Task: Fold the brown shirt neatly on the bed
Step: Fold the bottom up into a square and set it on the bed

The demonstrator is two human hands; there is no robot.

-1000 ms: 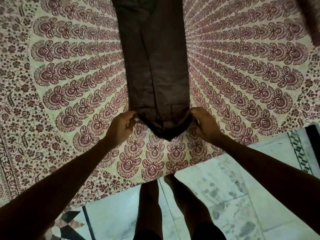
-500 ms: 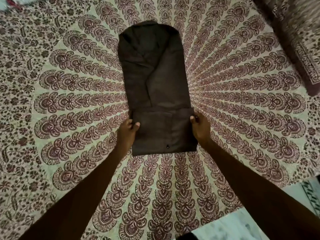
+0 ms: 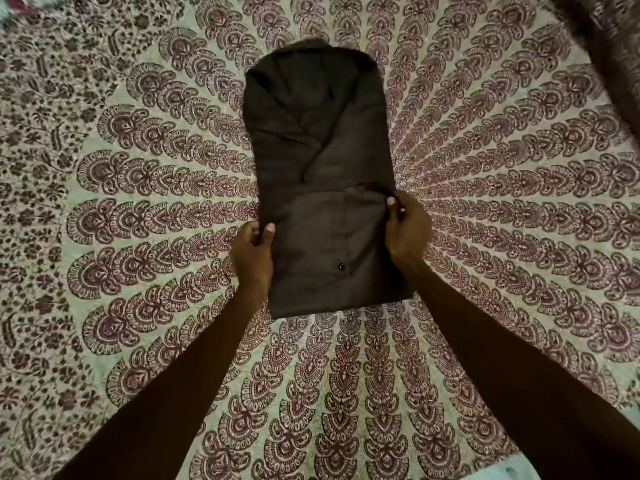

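Nearest the cam, 2 bare forearms come in from the bottom corners and converge toward mid-frame. A pale sliver of floor (image 3: 516, 472) shows at the bottom R edge, past the bed sheet (image 3: 138, 209), a cream cloth w/ maroon feather-type motifs fanning out in rings. Next up, the L hand (image 3: 251, 252) pinches the left edge of the brown shirt (image 3: 318, 150), thumb on top, fingers curled beneath the fabric. The R hand (image 3: 407, 230) sits slightly farther up on the opposite edge, thumb pressed on top at the corner of the folded-over flap, other fingers curled under, so it grips the cloth too. Between the 2 hands lies the shirt's near part: the bottom section doubled up over the body, its fold making a straight near edge, w/ 1 small dark button (image 3: 341, 266) on top. The shirt lies flat on the sheet, approx at the centre of the radiating pattern, narrowed to a long strip w/ sides tucked in and diagonal creases across the mid part. Its far end is rounded; details there are too dark to tell. Beyond, at the top R corner, a blurred patterned fabric (image 3: 609, 57) in similar colours rises off the bed.
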